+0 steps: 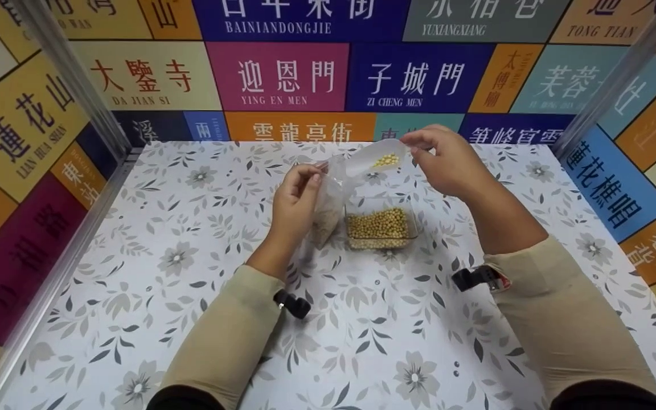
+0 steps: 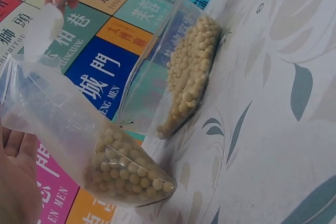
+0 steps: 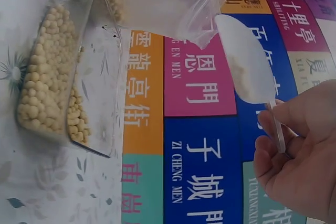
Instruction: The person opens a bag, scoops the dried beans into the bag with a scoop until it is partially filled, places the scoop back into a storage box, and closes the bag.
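My left hand [image 1: 296, 196] grips a clear plastic bag [image 1: 332, 191] near its mouth. Round yellow soybeans [image 2: 126, 169] fill the bag's lower end, which hangs close to the tabletop. A white scoop [image 3: 244, 51] has its handle pinched between the thumb and fingers of my right hand [image 1: 447, 162]. Some soybeans [image 1: 386, 160] lie in the scoop, whose front end is at the bag's opening. Just right of the bag, below the scoop, stands a rectangular clear glass container [image 1: 417, 219] partly filled with soybeans [image 1: 382, 224].
A white cloth with grey flowers and leaves [image 1: 177, 259] covers the table. Behind it and along both sides rise panels of coloured blocks with lettering [image 1: 285, 77]. Dark wrist cameras [image 1: 294, 304] are strapped over both sleeves.
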### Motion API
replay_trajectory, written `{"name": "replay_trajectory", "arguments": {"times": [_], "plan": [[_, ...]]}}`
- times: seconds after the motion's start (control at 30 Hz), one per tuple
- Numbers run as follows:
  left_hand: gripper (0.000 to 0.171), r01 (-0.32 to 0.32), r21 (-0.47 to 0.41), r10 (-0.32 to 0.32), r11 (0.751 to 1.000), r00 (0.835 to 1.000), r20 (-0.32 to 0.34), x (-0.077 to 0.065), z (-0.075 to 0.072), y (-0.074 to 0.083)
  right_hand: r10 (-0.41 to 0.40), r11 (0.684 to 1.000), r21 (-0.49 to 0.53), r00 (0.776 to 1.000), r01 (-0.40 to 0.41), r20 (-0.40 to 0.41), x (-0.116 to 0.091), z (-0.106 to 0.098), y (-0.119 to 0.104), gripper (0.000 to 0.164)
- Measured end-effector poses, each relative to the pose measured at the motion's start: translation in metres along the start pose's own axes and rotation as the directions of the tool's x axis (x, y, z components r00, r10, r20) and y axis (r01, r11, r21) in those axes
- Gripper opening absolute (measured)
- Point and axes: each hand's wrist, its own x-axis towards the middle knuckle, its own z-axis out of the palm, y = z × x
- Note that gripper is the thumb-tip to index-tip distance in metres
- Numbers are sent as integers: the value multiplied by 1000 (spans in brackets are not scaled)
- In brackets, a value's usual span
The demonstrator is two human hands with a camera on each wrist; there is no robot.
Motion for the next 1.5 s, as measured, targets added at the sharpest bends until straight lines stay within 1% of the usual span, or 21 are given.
{"name": "replay_trajectory", "arguments": {"times": [0.07,0.13,0.3,0.47,0.7,0.83,0.93,1.03,1.17,1.23,1.5], "plan": [[15,4,0,-4,1000,1000,-1,0,0,0,-1,999,-45,1000,2,27,3,-1,-8,38],[15,6,-6,-6,1000,1000,1,0,0,0,-8,996,-92,999,12,37,6,-2,-15,38],[15,7,-14,-7,1000,1000,2,0,0,0,-42,984,-175,999,44,15,11,-5,-24,39],[15,14,6,-14,1000,1000,-3,0,0,1,-42,983,-179,999,42,7,10,-4,-23,39],[15,13,-2,-13,1000,1000,-3,0,0,0,-37,986,-162,999,39,16,7,-6,-13,39],[15,7,-7,-7,1000,1000,-6,0,0,0,-27,992,-126,999,29,18,4,-9,-5,39],[15,-2,-3,2,1000,1000,-1,0,0,0,-18,994,-104,1000,19,10,1,-10,5,39],[15,1,8,-1,1000,1000,-1,0,0,0,10,996,-88,1000,-9,4,-2,-7,17,38],[14,17,4,-17,1000,1000,-6,-1,0,-1,76,996,-41,997,-75,7,-7,0,33,38],[13,19,-5,-19,1000,1000,-6,0,0,-2,96,995,-6,995,-96,9,-8,5,41,38],[13,8,-25,-8,1000,1000,-6,1,0,-3,119,983,147,993,-115,-20,-16,25,68,38]]}}
